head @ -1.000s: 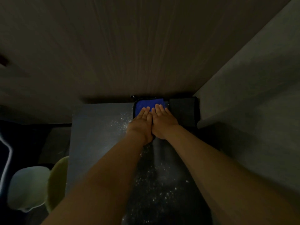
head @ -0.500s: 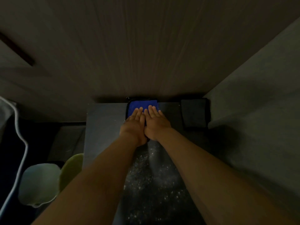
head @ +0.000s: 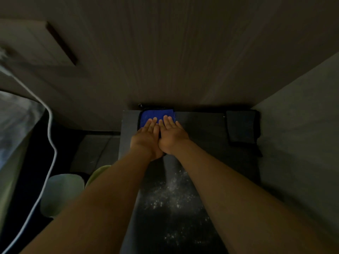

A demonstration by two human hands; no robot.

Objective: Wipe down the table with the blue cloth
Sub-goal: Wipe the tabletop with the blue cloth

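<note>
Where I look from my head: down along both bare forearms to the far end of the table [head: 128,129], dark grey and dimly lit.
Left hand [head: 146,138]: flat, palm down on the blue cloth [head: 156,113], fingers [head: 151,123] straight and close together, gripping nothing.
Right hand [head: 171,136]: flat just beside the left, the two touching along their inner edges, fingers straight, pressing on the same cloth, nothing pinched.
Blue cloth: folded, at the table's far edge against the wood-panelled wall [head: 165,52], left of the middle; its far part shows past my fingertips, the rest lies under my palms.
Powder [head: 170,197]: white specks scattered on the table between my forearms, nearer to me than the cloth.
Dark pad [head: 241,125]: at the table's far right corner, well apart from the cloth.
Left of the table: a white cable [head: 51,125] hanging in a curve, a pale tub [head: 60,193] and a yellow-green rim [head: 97,173] just beside it, both low and blurred.
</note>
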